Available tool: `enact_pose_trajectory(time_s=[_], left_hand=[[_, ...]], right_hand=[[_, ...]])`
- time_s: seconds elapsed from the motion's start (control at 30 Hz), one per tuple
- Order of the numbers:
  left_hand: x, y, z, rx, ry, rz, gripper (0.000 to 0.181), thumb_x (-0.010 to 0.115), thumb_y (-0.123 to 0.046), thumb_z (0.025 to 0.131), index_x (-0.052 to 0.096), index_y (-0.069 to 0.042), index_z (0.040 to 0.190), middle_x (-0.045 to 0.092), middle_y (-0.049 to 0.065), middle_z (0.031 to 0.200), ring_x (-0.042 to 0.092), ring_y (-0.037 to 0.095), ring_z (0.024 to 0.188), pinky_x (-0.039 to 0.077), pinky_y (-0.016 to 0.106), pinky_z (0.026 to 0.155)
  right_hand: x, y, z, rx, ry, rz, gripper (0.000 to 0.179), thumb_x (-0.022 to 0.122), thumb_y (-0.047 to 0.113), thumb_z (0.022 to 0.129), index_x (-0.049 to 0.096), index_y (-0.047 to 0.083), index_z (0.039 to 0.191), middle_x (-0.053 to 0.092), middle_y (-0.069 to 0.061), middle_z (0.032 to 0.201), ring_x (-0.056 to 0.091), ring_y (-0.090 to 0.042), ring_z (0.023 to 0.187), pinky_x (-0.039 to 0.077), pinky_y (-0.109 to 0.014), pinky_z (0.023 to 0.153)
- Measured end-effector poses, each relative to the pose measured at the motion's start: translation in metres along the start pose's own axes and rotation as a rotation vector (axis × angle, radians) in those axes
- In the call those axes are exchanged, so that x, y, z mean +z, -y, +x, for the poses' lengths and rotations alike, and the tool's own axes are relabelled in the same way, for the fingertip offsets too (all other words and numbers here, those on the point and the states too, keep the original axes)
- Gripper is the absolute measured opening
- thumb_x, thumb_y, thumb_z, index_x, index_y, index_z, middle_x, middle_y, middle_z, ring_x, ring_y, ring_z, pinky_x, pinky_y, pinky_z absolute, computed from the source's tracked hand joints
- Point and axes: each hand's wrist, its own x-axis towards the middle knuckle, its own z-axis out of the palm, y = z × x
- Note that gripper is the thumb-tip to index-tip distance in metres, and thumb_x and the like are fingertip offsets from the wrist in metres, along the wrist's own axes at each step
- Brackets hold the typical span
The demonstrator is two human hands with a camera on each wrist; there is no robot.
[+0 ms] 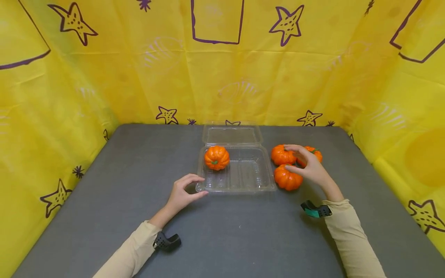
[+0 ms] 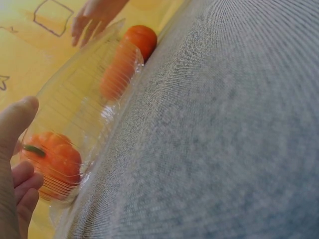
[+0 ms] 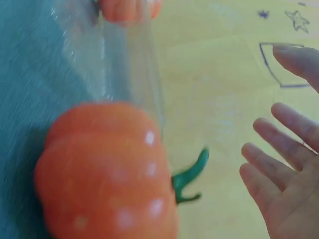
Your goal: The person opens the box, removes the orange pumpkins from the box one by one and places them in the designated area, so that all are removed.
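Note:
A clear plastic clamshell container (image 1: 245, 170) lies on the table with its lid folded back. One small orange pumpkin (image 1: 216, 157) with a green stem sits in its back left part. My left hand (image 1: 183, 191) holds the container's front left corner, thumb at the front edge and fingers at the left side. To the right of the container are three more pumpkins: a front one (image 1: 287, 178), a back left one (image 1: 282, 155) and a back right one (image 1: 316, 153), partly hidden. Over these hovers my right hand (image 1: 310, 166), thumb and fingers spread, holding nothing.
The container's lid (image 1: 232, 135) reaches back near the far edge of the dark grey table (image 1: 240, 239). Yellow cloth (image 1: 222, 85) with drawn starfish stands behind and on both sides. Each wrist wears a black band.

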Motion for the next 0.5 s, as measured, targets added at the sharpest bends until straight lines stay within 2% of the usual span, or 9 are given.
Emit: enact_pose_trajectory(time_s=[0.2, 0.3, 0.5], left_hand=[[-0.002, 0.001, 0.001, 0.011, 0.001, -0.009, 0.040, 0.082, 0.007, 0.050, 0.063, 0.006, 0.085, 0.062, 0.016, 0.082, 0.057, 0.025, 0.075, 0.045, 0.022, 0.071], [-0.002, 0.002, 0.001, 0.021, 0.005, -0.006, 0.041, 0.082, 0.008, 0.050, 0.064, 0.004, 0.086, 0.062, 0.017, 0.081, 0.057, 0.025, 0.075, 0.045, 0.021, 0.072], [0.000, 0.001, 0.001, 0.010, 0.008, -0.015, 0.041, 0.082, 0.008, 0.050, 0.063, 0.005, 0.086, 0.061, 0.018, 0.082, 0.057, 0.026, 0.075, 0.045, 0.022, 0.072]], right_hand=[[0.008, 0.016, 0.024, -0.036, 0.053, -0.040, 0.057, 0.065, -0.013, 0.074, 0.040, -0.011, 0.125, 0.038, -0.028, 0.129, 0.037, -0.038, 0.117, 0.031, -0.040, 0.097], [0.012, 0.024, 0.039, -0.061, 0.057, -0.055, 0.062, 0.066, -0.012, 0.074, 0.037, -0.010, 0.129, 0.037, -0.026, 0.132, 0.035, -0.038, 0.119, 0.030, -0.044, 0.096], [0.023, 0.033, 0.067, -0.196, -0.036, 0.014, 0.061, 0.064, -0.019, 0.071, 0.039, -0.014, 0.125, 0.040, -0.029, 0.128, 0.037, -0.037, 0.119, 0.031, -0.043, 0.096]])
